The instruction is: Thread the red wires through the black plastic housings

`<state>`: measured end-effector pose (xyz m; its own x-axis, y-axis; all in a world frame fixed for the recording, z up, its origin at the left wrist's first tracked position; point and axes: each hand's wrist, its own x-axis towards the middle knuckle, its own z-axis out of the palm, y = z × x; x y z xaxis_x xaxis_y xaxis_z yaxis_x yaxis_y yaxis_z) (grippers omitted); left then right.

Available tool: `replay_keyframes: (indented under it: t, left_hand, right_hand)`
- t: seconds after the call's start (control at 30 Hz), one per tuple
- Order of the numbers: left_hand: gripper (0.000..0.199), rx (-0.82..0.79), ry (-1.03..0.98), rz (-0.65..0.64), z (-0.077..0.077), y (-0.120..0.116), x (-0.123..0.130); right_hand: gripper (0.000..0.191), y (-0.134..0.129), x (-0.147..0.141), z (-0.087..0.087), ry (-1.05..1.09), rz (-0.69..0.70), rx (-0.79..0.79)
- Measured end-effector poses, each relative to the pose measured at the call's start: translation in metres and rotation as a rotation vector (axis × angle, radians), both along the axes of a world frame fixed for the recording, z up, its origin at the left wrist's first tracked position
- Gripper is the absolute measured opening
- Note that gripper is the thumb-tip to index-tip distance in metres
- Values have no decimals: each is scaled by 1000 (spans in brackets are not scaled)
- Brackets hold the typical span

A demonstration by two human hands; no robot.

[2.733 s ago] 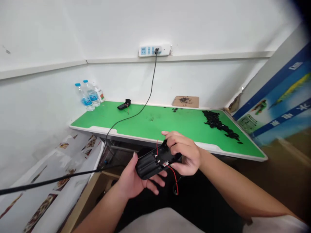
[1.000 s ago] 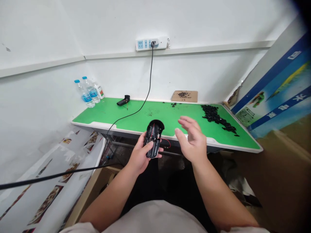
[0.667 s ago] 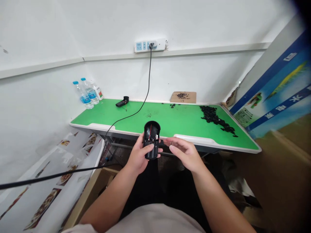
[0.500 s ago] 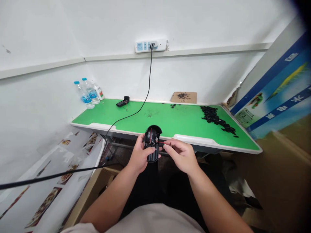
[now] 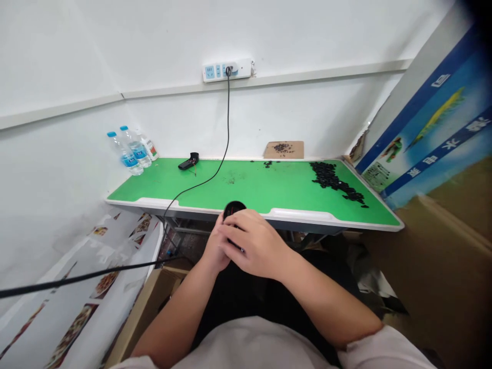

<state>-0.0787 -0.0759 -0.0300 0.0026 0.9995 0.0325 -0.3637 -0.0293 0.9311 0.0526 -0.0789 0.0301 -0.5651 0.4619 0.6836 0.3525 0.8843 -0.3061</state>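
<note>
A black plastic housing (image 5: pixel 233 206) is held just in front of the table's front edge, only its rounded top end showing clearly. My left hand (image 5: pixel 216 248) grips it from the left side. Across its front lies my right hand (image 5: pixel 255 246), fingers bent over the housing and reaching my left hand. Most of the housing is hidden under my right hand, so whether these fingers pinch anything cannot be made out. A bit of red shows inside the top end.
On the green table (image 5: pixel 269 187) lie a similar black part (image 5: pixel 188 162), a pile of small black pieces (image 5: pixel 326 175) and a black cable (image 5: pixel 200 183). Bottles (image 5: pixel 131 163) stand back left. Cardboard (image 5: pixel 284 149) with small dark bits leans behind. A printed box (image 5: pixel 426 138) stands right.
My right hand has moved left from beside the housing to over it, covering most of it. The red wire it was at is now hidden. The view has shifted slightly.
</note>
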Motion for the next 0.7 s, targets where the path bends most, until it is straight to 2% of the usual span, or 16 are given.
replay_keyframes:
  t: [0.07,0.2,0.27,0.33,0.43,0.53,0.7]
  left_hand:
    - [33,-134,-102,-43,5,-3,-4]
    - [37,-310,-249,-157,12,-6,-9]
    - [39,-318,-282,-189,12,-6,-7]
    - [38,-288,-304,-208,10,-7,-4]
    - [39,-169,-285,-159,7,-10,3]
    - [49,-113,-241,-135,7,-14,10]
    - [50,-122,-275,-125,9,-17,18]
  right_hand:
    - [26,-1,20,-12,271,-14,-90]
    - [21,1,43,-55,664,-217,-355]
    - [17,-1,42,-74,755,-190,-501]
    - [20,-6,35,-83,735,-116,-582]
    - [31,-15,20,-85,634,-62,-512]
    - [42,-20,7,-85,658,-110,-397]
    - [44,-23,-7,-94,835,-133,-447]
